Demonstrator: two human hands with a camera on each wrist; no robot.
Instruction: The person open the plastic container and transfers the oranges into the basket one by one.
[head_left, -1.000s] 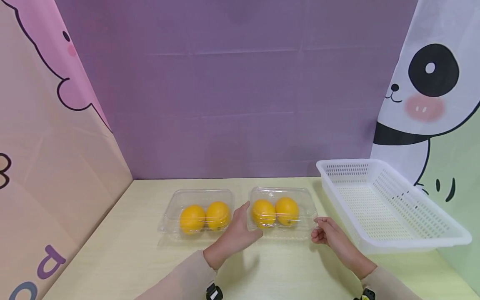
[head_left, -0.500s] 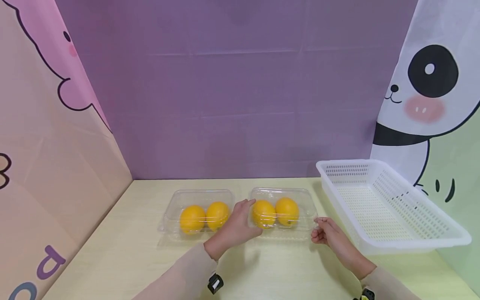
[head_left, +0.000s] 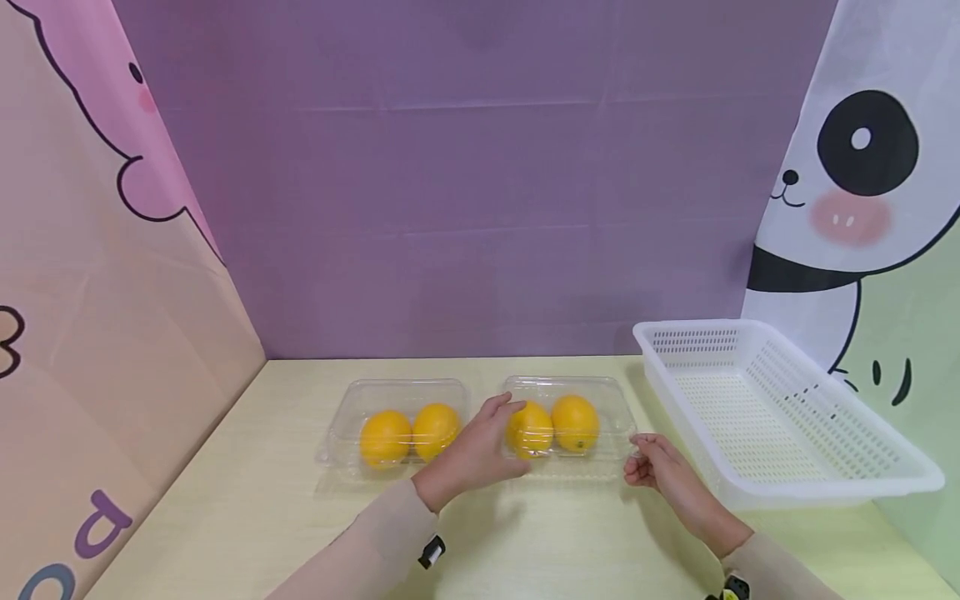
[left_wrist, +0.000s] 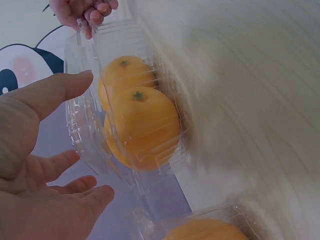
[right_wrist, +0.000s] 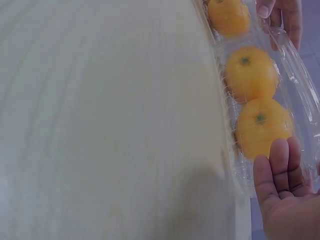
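A clear plastic clamshell box [head_left: 551, 387] with two oranges [head_left: 575, 423] inside sits right of centre on the table. My right hand [head_left: 663, 475] pinches its near right edge between thumb and forefinger, the other fingers loosely bent. At the box's left side, my left hand [head_left: 476, 446] has its fingers and thumb spread. In the left wrist view, the left thumb [left_wrist: 70, 86] and fingers stand around the end of the lid without closing on it. A second clear clamshell box [head_left: 401, 392], also with two oranges [head_left: 385, 438], lies to the left, partly behind the left hand.
A white perforated plastic basket [head_left: 810, 486] stands at the right, close beside the right hand. The pale wooden table [head_left: 285, 533] ends at a purple backdrop [head_left: 480, 208]. Printed panels rise at both sides.
My left hand has shifted slightly right, its fingertips now over the left end of the right-hand box. The right hand and both boxes stay nearly where they were.
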